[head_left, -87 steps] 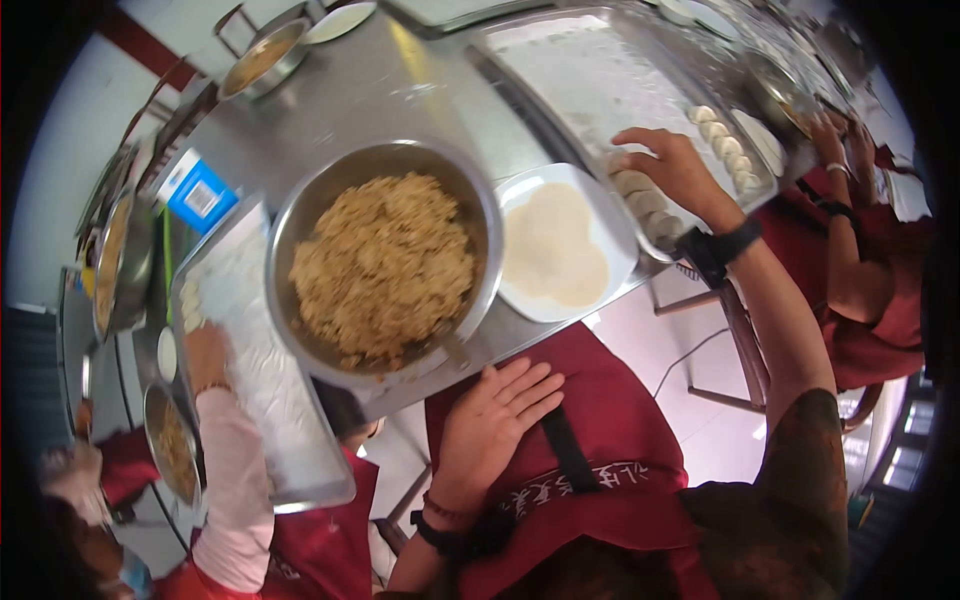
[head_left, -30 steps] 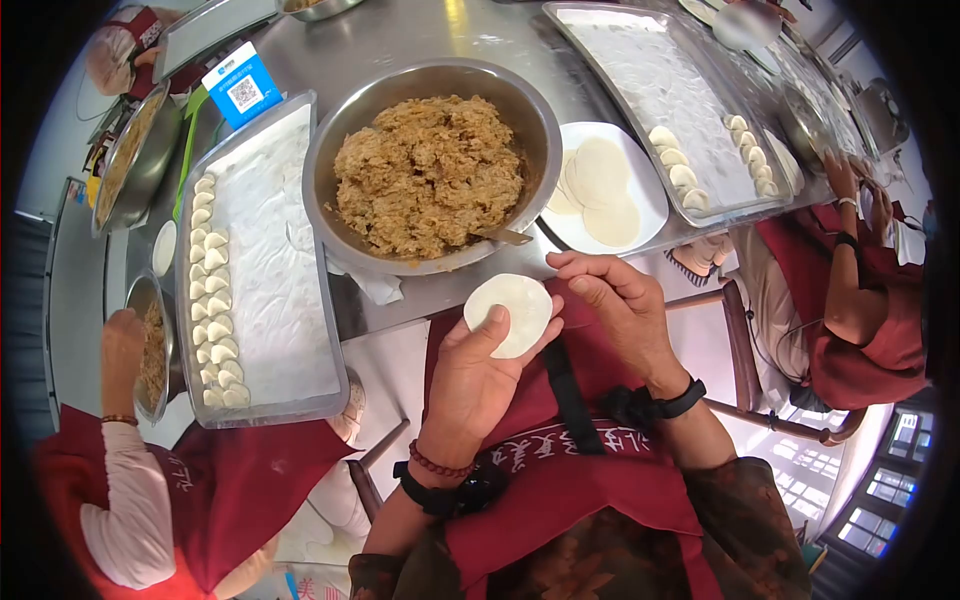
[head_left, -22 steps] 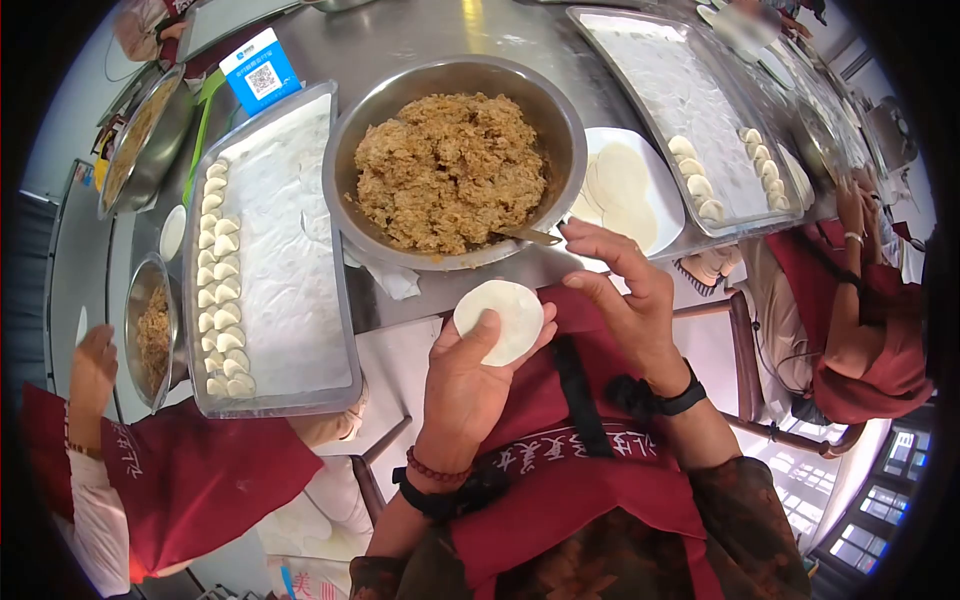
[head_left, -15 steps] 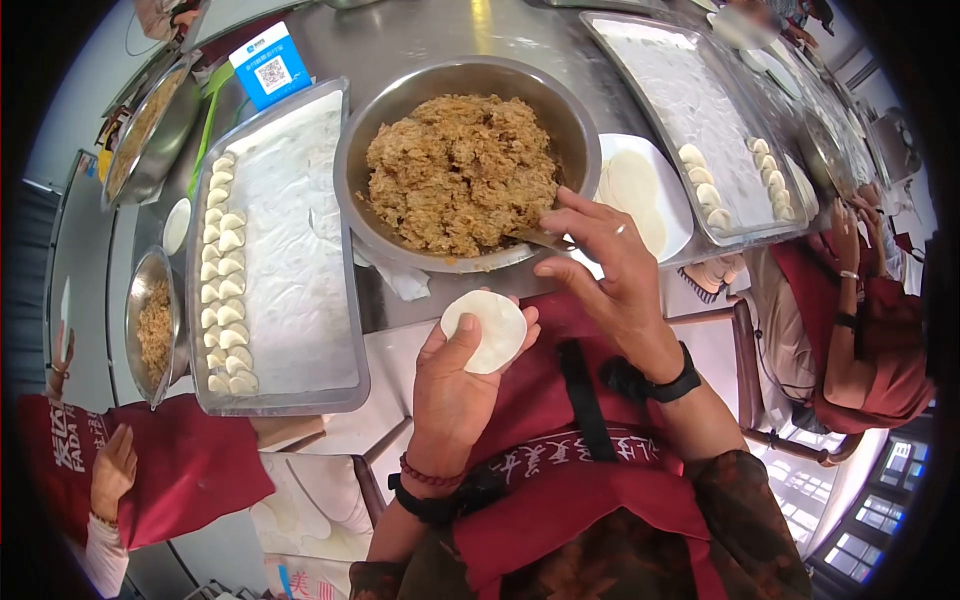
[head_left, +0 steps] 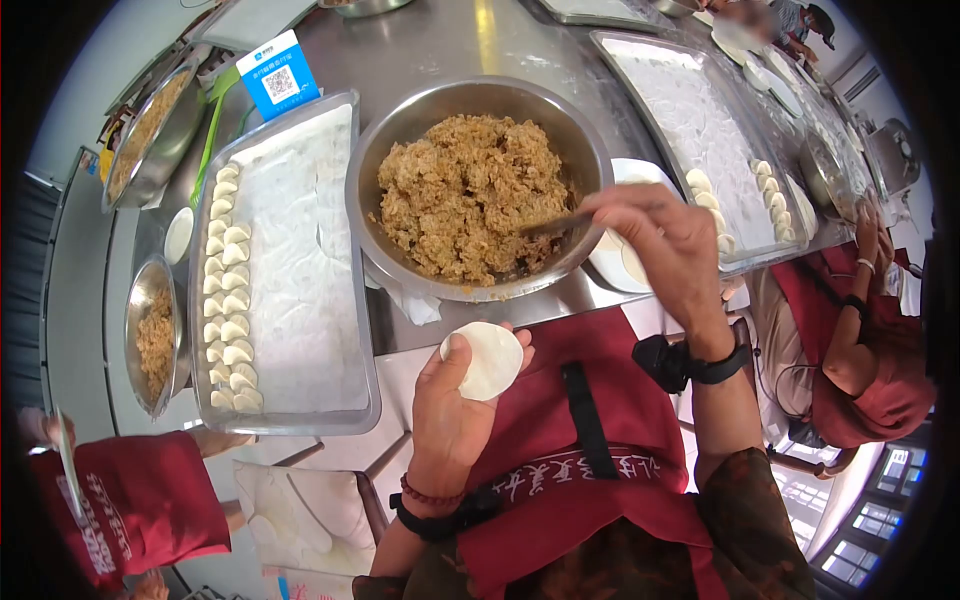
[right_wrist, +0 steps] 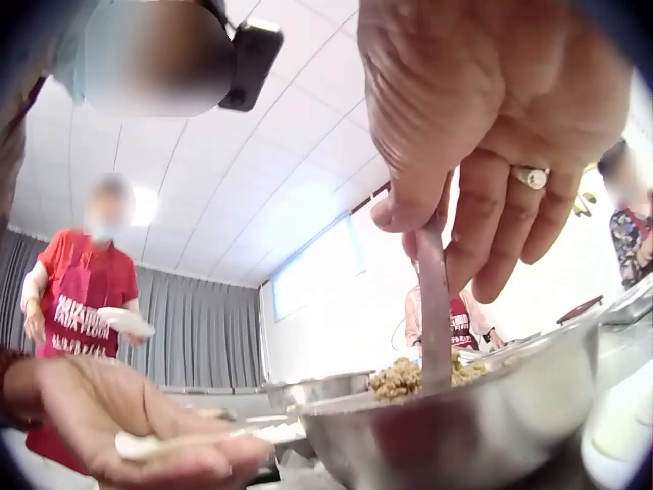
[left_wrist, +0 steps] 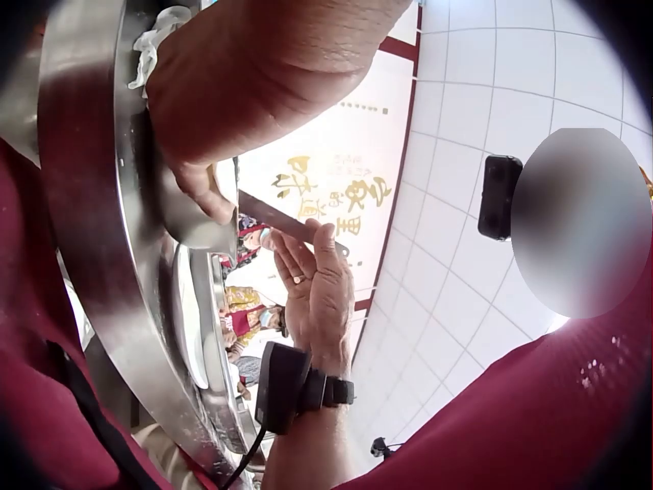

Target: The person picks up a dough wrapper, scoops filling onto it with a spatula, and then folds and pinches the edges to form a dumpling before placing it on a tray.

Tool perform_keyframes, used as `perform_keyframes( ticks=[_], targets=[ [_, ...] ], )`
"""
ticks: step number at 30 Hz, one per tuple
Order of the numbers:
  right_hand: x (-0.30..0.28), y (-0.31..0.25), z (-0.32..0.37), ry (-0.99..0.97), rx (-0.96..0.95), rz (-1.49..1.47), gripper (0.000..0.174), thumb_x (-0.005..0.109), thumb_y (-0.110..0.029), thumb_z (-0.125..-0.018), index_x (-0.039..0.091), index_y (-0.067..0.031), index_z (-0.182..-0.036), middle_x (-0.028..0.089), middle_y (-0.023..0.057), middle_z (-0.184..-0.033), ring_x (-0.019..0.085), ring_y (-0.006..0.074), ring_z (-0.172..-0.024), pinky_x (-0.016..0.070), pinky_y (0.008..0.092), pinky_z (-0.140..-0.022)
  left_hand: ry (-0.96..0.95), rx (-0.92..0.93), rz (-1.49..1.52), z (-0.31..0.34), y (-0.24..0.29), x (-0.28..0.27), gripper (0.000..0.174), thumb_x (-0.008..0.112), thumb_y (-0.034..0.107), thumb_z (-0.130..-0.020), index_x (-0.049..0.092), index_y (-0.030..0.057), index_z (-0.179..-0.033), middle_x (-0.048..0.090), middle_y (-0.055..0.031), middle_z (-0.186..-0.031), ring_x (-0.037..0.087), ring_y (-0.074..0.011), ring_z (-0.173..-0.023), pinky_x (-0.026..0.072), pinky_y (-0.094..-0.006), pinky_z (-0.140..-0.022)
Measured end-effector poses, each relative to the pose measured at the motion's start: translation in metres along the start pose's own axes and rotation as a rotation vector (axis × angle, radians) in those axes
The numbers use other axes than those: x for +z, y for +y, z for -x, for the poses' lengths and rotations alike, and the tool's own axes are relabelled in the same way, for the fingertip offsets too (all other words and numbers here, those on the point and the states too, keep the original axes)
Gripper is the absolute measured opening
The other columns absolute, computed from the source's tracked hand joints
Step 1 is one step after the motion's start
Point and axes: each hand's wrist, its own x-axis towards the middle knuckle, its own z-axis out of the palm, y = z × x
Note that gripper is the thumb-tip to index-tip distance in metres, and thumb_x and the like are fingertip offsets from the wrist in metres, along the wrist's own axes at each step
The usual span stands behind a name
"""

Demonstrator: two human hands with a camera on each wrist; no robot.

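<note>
In the head view my left hand (head_left: 448,425) holds a round white dumpling wrapper (head_left: 487,362) across its fingers, thumb over one edge. My right hand (head_left: 665,245) pinches the flat metal handle of a filling spatula (head_left: 556,224) between thumb and fingers. The spatula's lower end is hidden in the brown minced filling (head_left: 455,190), inside a large steel bowl (head_left: 592,165). From the right wrist view, the spatula (right_wrist: 436,316) stands nearly upright over the bowl's rim. The wrapper (right_wrist: 173,443) shows edge-on there, below and left of the bowl.
A tray (head_left: 300,230) with rows of dumplings (head_left: 225,300) lies left of the bowl. Partly behind my right hand is a white plate (head_left: 612,268) of wrappers. Another tray (head_left: 665,95) with dumplings lies at right. People in red aprons (head_left: 150,500) are on both sides.
My right hand has come from the right tray, past the wrapper, to the bowl and taken hold of the spatula. The left hand, empty at first, now holds a wrapper. The person at left has shifted.
</note>
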Motion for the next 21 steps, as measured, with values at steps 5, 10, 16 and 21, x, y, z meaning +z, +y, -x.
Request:
perform_keyframes(
  ticks=[5,10,16,21],
  targets=[
    [0.003,0.017,-0.035,0.201,-0.03,-0.011,0.018,0.068,-0.019,-0.093,0.075,-0.0045,-0.102,0.074,0.0052,-0.09,0.063,0.0079,-0.078,0.0501,0.0229,-0.072,0.0,-0.015,-0.034,0.0,-0.002,0.004,0.034,0.054,0.019,-0.101,0.05,-0.0071,-0.123,0.058,-0.0249,-0.124,0.056,-0.0437,-0.119,0.0427,-0.0592,-0.108],
    [0.024,0.036,-0.048,0.156,0.003,-0.13,0.019,0.069,-0.019,-0.093,0.074,-0.0039,-0.103,0.073,0.0074,-0.081,0.061,0.0081,-0.07,0.0493,0.0238,-0.067,0.001,-0.022,-0.038,0.001,-0.002,0.006,0.034,0.055,0.019,-0.101,0.051,-0.0072,-0.122,0.059,-0.0253,-0.124,0.056,-0.0436,-0.12,0.0426,-0.0589,-0.108],
    [0.026,0.038,-0.041,0.097,-0.016,0.081,0.016,0.069,-0.019,-0.092,0.074,-0.0062,-0.099,0.069,0.0144,-0.073,0.063,0.0154,-0.062,0.0487,0.0287,-0.06,-0.036,-0.028,-0.019,0.0,-0.002,0.007,0.034,0.055,0.02,-0.1,0.052,-0.0068,-0.122,0.059,-0.0261,-0.125,0.056,-0.044,-0.12,0.0418,-0.0592,-0.108],
    [0.024,0.032,-0.04,0.13,-0.111,0.149,0.015,0.069,-0.019,-0.092,0.074,-0.0065,-0.099,0.069,0.0134,-0.075,0.063,0.0218,-0.061,0.0492,0.0323,-0.061,-0.042,-0.033,-0.001,0.001,-0.002,0.01,0.033,0.055,0.019,-0.101,0.053,-0.0063,-0.122,0.058,-0.0264,-0.125,0.056,-0.0444,-0.12,0.0418,-0.0592,-0.109]
  ],
)
